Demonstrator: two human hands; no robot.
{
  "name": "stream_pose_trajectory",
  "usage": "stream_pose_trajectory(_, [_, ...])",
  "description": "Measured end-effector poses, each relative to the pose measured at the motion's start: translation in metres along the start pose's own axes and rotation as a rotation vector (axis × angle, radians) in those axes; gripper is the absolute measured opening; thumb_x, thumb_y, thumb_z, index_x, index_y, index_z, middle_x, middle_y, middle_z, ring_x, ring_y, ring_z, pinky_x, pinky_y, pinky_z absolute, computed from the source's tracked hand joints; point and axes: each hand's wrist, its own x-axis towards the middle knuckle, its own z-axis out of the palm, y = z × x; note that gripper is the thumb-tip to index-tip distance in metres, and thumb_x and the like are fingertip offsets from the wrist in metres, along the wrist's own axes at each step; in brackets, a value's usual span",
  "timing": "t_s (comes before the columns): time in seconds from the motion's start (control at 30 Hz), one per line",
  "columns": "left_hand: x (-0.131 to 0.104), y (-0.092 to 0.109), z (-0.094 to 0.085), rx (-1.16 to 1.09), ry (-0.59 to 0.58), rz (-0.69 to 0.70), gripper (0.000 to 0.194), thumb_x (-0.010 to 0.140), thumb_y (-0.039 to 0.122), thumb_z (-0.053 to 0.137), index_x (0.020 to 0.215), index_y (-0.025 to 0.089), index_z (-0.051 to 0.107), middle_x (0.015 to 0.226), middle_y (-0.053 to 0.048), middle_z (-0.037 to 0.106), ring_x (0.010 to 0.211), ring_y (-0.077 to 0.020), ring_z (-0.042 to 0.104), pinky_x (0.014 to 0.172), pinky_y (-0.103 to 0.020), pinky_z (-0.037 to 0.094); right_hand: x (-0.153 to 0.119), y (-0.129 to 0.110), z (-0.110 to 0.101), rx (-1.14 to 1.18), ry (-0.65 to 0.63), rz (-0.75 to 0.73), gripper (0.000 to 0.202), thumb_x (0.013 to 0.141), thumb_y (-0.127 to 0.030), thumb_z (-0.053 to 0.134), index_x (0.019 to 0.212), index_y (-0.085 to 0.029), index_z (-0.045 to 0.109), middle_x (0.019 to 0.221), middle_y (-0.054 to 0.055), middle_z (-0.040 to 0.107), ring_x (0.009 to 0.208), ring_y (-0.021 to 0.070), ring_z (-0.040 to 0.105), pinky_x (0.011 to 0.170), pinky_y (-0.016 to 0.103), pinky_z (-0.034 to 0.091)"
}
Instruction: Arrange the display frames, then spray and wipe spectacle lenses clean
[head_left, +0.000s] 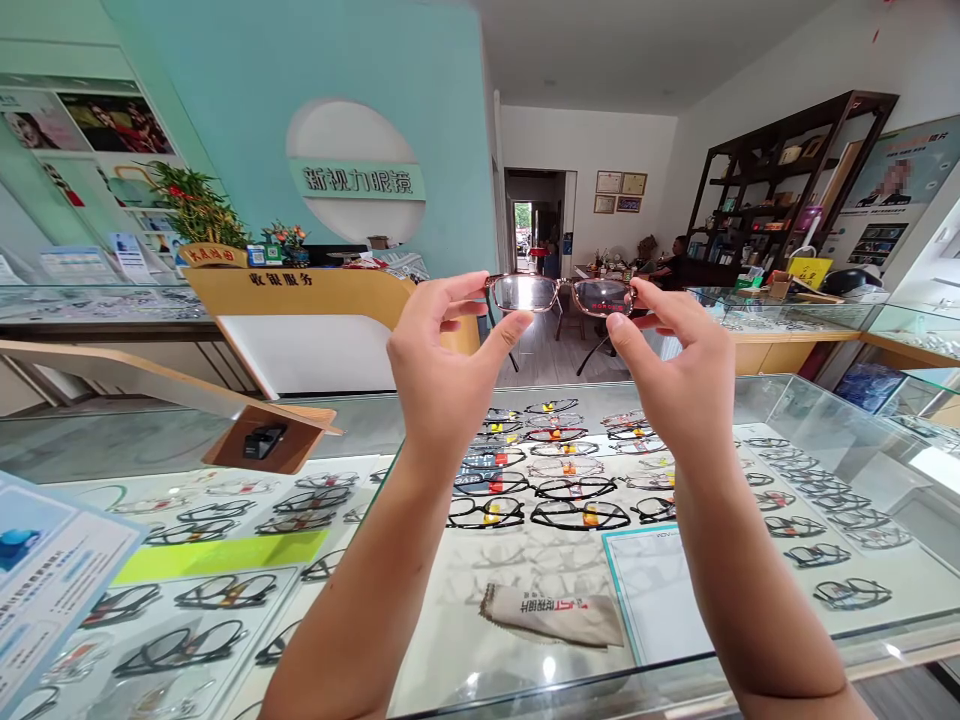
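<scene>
A pair of eyeglasses (526, 293) is held up level above the display case, with its temples unfolded and pointing away from me. My left hand (450, 365) pinches the left end of the frame between thumb and fingers. At the right end, my right hand (675, 365) grips it the same way. Red lettering shows on the right lens. Beneath my hands, a beige cleaning cloth (551, 615) lies folded on the glass counter (517, 690). A white card with a teal edge (660, 590) is beside the cloth, partly covered by my right forearm.
Rows of eyeglasses (581, 513) fill the case below, with more in a section to the right (851, 592). A wooden stand (274, 435) and a blue leaflet (56, 590) are at left. Beyond stands a cashier desk (307, 345). A person (675, 262) sits at the back.
</scene>
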Motion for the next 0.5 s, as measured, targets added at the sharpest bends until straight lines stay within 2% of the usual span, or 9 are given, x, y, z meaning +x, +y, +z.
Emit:
stream_pose_trajectory(0.3, [-0.003, 0.012, -0.004, 0.082, 0.052, 0.097, 0.047, 0.089, 0.054, 0.095, 0.125, 0.029, 0.077, 0.120, -0.006, 0.077, 0.122, -0.0309, 0.075, 0.109, -0.048, 0.061, 0.000, 0.007, 0.005, 0.077, -0.076, 0.050, 0.043, 0.102, -0.048, 0.073, 0.139, -0.027, 0.082, 0.123, 0.010, 0.085, 0.105, 0.0271, 0.079, 0.101, 0.052, 0.065])
stream_pose_trajectory(0.5, [-0.003, 0.013, -0.004, 0.068, 0.025, 0.096, 0.047, 0.090, 0.055, 0.094, 0.127, 0.030, 0.077, 0.124, -0.006, 0.077, 0.124, -0.0308, 0.073, 0.112, -0.049, 0.059, 0.000, 0.003, 0.004, 0.086, -0.056, 0.088, 0.044, 0.100, -0.044, 0.073, 0.139, -0.027, 0.082, 0.127, 0.011, 0.084, 0.105, 0.0272, 0.079, 0.102, 0.054, 0.065])
